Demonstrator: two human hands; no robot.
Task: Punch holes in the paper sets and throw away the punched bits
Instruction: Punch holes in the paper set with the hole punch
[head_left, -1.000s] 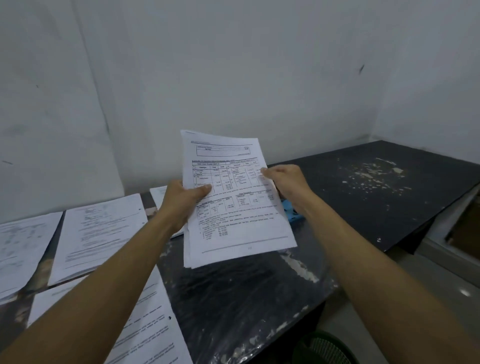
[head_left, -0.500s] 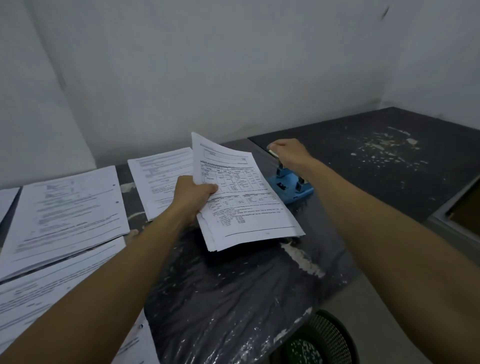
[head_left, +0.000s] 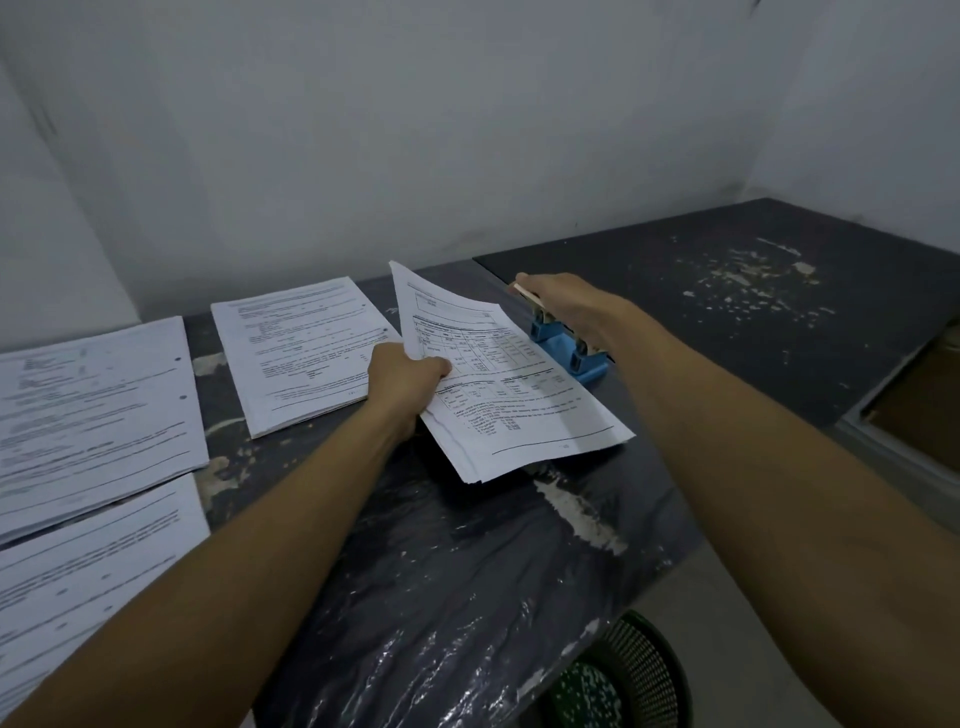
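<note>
Head view. Left hand (head_left: 408, 382) gripped a paper set (head_left: 498, 384) at its left edge, thumb on top of the printed page and the other fingers curled underneath. The set was tilted, left edge raised, right edge low and running up to the blue hole punch (head_left: 566, 348). Whether the right edge sat inside the punch slot could not be told. The top page carried tables and lines of text; the print was too blurred to read.

Right hand (head_left: 563, 306) lay over the top of the hole punch, fingers curled round its lever; the light-coloured lever end showed just past the fingertips at the far side. The punch stood on the dark table (head_left: 457, 582), near the seam where a second, dark speckled table top (head_left: 753, 322) began to the right.

Three more paper sets lay flat on the table to the left. One (head_left: 301, 353) was just beside the left hand. A second (head_left: 88, 415) lay further left, with two punched holes along its right edge. A third (head_left: 78, 587) lay nearer, at the left border.

A green mesh wastebasket (head_left: 623, 675) stood on the floor below the near right edge of the table, with white specks inside.
</note>
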